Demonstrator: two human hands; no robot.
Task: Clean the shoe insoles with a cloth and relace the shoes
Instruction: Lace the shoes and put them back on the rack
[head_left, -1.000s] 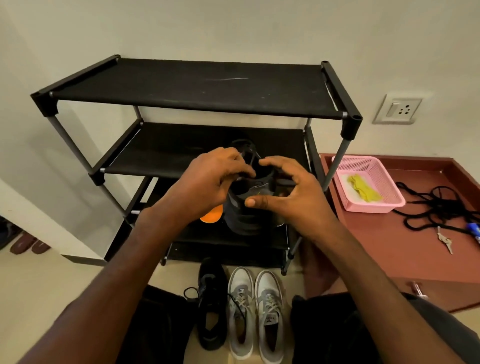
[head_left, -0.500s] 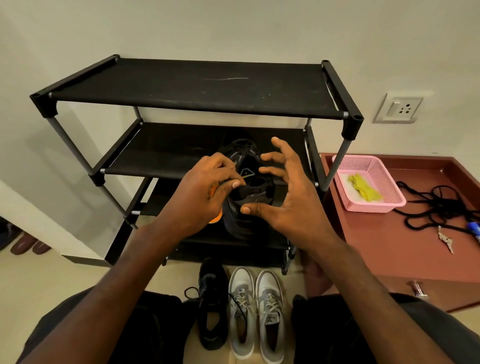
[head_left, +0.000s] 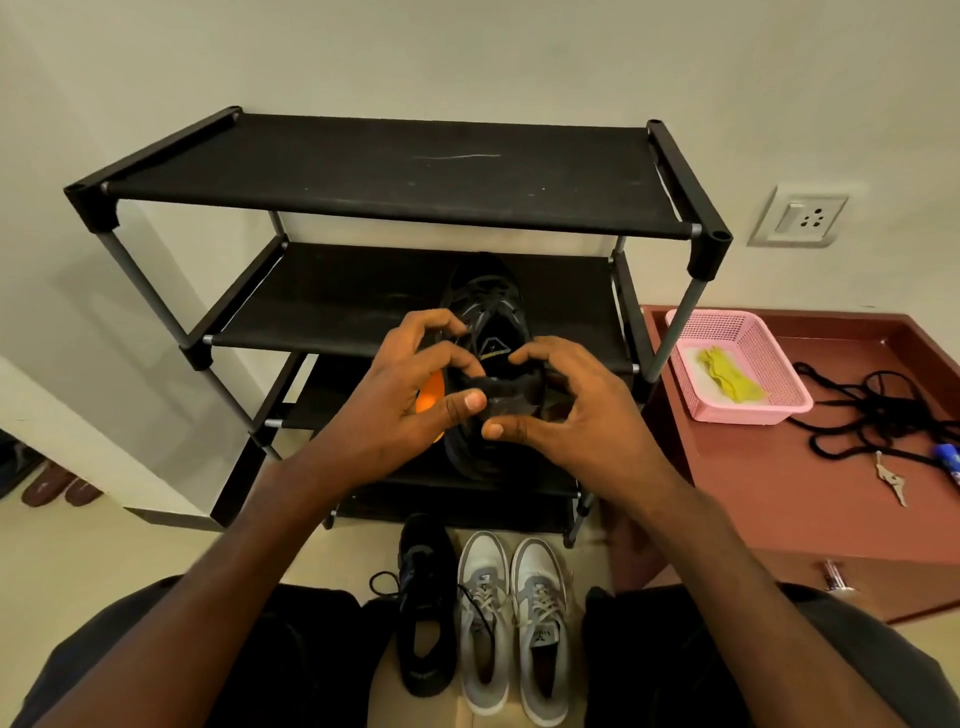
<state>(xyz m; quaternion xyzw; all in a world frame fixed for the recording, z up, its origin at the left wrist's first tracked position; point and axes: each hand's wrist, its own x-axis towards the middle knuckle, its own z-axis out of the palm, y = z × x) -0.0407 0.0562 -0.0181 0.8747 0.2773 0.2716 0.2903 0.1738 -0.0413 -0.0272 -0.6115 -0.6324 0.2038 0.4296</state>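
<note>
The right hand (head_left: 576, 410), spread wide half a second ago, has curled back onto the black shoe (head_left: 491, 332); the left hand (head_left: 410, 395) also pinches it, in front of the rack (head_left: 415, 176). An orange insole (head_left: 431, 395) peeks out behind the left hand. A pink basket (head_left: 779, 400) holding a yellow cloth (head_left: 730, 374) sits at the desk's (head_left: 769, 493) far left corner, with black laces (head_left: 872, 410) beside it. Three more shoes (head_left: 483, 613) stand on the floor.

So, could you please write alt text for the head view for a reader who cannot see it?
Both hands, left hand and right hand, grip a black shoe held in front of a black shoe rack. On the floor below stand another black shoe and grey sneakers; a pink basket sits to the right.
</note>
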